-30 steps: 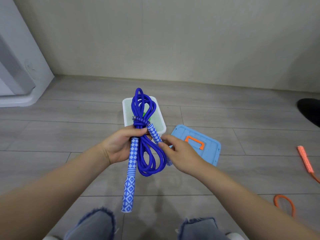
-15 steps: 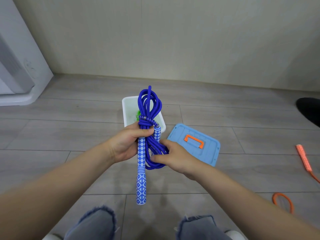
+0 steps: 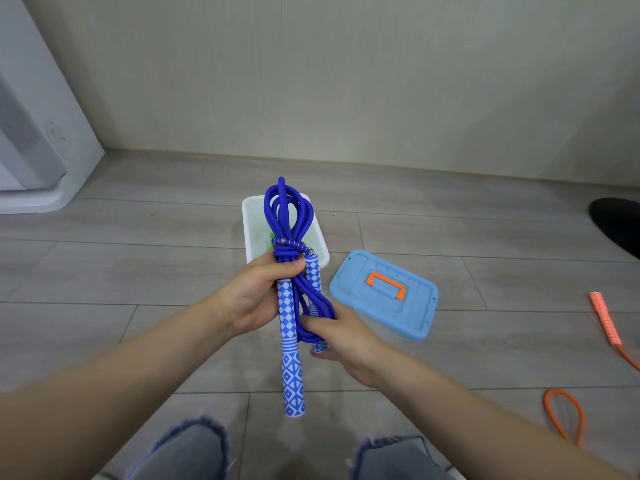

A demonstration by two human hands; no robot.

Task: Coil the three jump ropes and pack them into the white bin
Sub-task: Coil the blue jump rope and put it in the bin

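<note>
While the left hand (image 3: 254, 299) closes its grip around the bundled blue jump rope (image 3: 289, 251) just under the wrapped waist of the coil, the right hand (image 3: 341, 337) holds the lower loops and the bottom of the second handle (image 3: 313, 282) between thumb and fingers. The coil stands roughly upright in the air, its upper loops rising in front of the white bin (image 3: 251, 230), which sits open on the grey plank floor (image 3: 138, 258) beyond the hands. The longer patterned handle (image 3: 290, 344) hangs straight down from the left fist, its end free above the floor. Something green (image 3: 269, 241) shows inside the bin, mostly hidden behind the rope. Just to the right of the bin lies a light blue lid (image 3: 408, 310) with an orange carry handle (image 3: 385, 283), flat on the floor. Well apart at the right edge, the orange jump rope (image 3: 605, 323) lies uncoiled, one loop of its cord (image 3: 564, 415) nearer the camera. Frayed denim knees (image 3: 187, 448) fill the bottom edge.
</note>
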